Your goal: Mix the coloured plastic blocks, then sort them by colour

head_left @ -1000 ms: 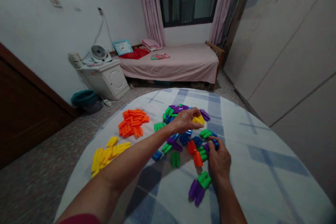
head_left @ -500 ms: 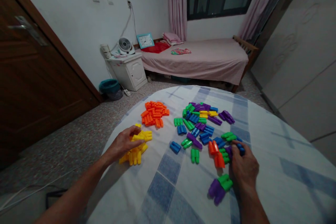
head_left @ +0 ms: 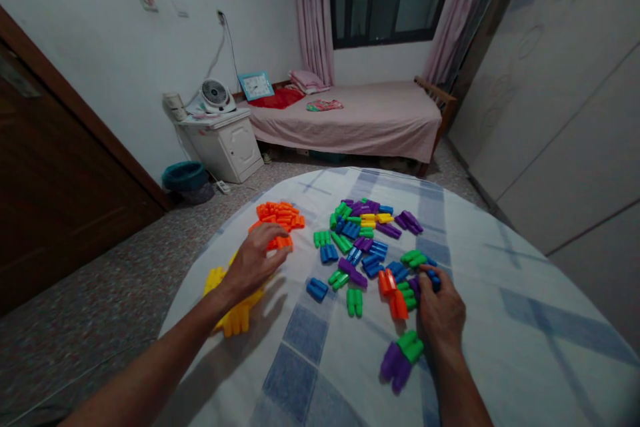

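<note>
My left hand point(head_left: 256, 259) hovers above the pile of yellow plastic building blocks point(head_left: 237, 317), thumb and fingers apart, holding nothing. Just beyond its fingertips lies a heap of orange blocks point(head_left: 280, 213). At the right, my right hand point(head_left: 443, 310) rests low with its fingers curled on a blue block point(head_left: 434, 280). Against that hand's left side are a joined orange pair point(head_left: 393, 293) and green blocks point(head_left: 407, 295), partly hidden. Nearer me sits a joined green and purple piece point(head_left: 401, 360). Mixed purple, green, blue and yellow blocks point(head_left: 370, 217) spread across the middle.
The round table has a blue and white checked cloth point(head_left: 305, 340). Beyond it are a bed point(head_left: 350, 117), a white cabinet point(head_left: 227, 147) carrying a fan point(head_left: 216, 95), and a teal bin point(head_left: 185, 177). A wooden door point(head_left: 65, 187) is at left.
My left hand has released the yellow blocks and moved up, away from them toward the orange heap. My right hand has stayed by the same blocks. The camera view has turned slightly right.
</note>
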`<state>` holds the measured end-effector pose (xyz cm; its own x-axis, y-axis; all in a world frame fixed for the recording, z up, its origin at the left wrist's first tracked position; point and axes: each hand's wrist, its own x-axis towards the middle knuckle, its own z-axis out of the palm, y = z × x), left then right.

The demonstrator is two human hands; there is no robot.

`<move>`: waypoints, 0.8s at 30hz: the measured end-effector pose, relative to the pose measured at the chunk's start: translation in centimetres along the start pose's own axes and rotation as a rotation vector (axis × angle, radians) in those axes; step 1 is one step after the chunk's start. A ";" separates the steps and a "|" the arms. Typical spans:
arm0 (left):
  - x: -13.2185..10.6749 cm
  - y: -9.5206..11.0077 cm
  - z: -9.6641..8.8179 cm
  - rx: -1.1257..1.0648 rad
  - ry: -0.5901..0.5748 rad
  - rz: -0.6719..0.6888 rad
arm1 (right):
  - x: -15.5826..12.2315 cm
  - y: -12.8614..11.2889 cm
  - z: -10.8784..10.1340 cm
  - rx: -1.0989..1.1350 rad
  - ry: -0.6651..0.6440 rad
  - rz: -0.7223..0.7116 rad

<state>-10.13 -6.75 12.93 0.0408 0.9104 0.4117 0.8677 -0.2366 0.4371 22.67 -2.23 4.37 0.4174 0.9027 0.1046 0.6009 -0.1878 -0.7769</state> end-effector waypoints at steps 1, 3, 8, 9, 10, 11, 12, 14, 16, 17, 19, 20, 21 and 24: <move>1.3 1.0 1.1 -0.039 -0.019 0.064 | 0.0 0.0 0.0 0.006 -0.003 -0.002; 4.1 2.6 3.7 -0.102 -0.087 0.194 | 0.0 0.1 0.0 0.016 -0.005 -0.006; 11.0 4.4 11.5 -0.094 -0.237 0.293 | 0.0 0.1 0.0 0.027 -0.022 -0.011; 12.1 4.7 12.7 -0.046 -0.264 0.269 | 0.0 0.1 0.0 0.027 -0.027 -0.010; 13.1 5.0 13.8 0.014 -0.291 0.245 | 0.0 0.2 0.0 0.028 -0.030 -0.009; 13.9 5.3 14.6 0.073 -0.314 0.223 | 0.0 0.3 0.0 0.032 -0.032 -0.009; 14.6 5.7 15.3 0.124 -0.332 0.207 | 0.0 0.3 0.0 0.037 -0.035 -0.011; 15.4 6.4 16.1 0.189 -0.350 0.191 | 0.0 0.5 0.1 0.042 -0.039 -0.006; 15.7 7.0 16.5 0.211 -0.346 0.173 | 0.0 0.5 0.1 0.037 -0.047 0.008; 15.7 7.3 16.5 0.220 -0.345 0.162 | 0.0 0.5 0.1 0.034 -0.050 0.013; 15.5 7.5 16.5 0.232 -0.343 0.140 | 0.0 0.5 0.2 0.036 -0.048 0.008; 15.4 7.5 16.5 0.234 -0.344 0.132 | 0.0 0.5 0.2 0.040 -0.044 0.001; 15.2 7.4 16.5 0.232 -0.347 0.127 | 0.0 0.5 0.2 0.043 -0.040 -0.005; 14.7 7.1 16.5 0.208 -0.353 0.117 | 0.0 0.5 0.2 0.041 -0.031 -0.004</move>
<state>4.77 10.51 8.89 0.2812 0.9502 0.1340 0.9270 -0.3051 0.2181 22.78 -2.26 3.84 0.3931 0.9152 0.0891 0.5736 -0.1683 -0.8016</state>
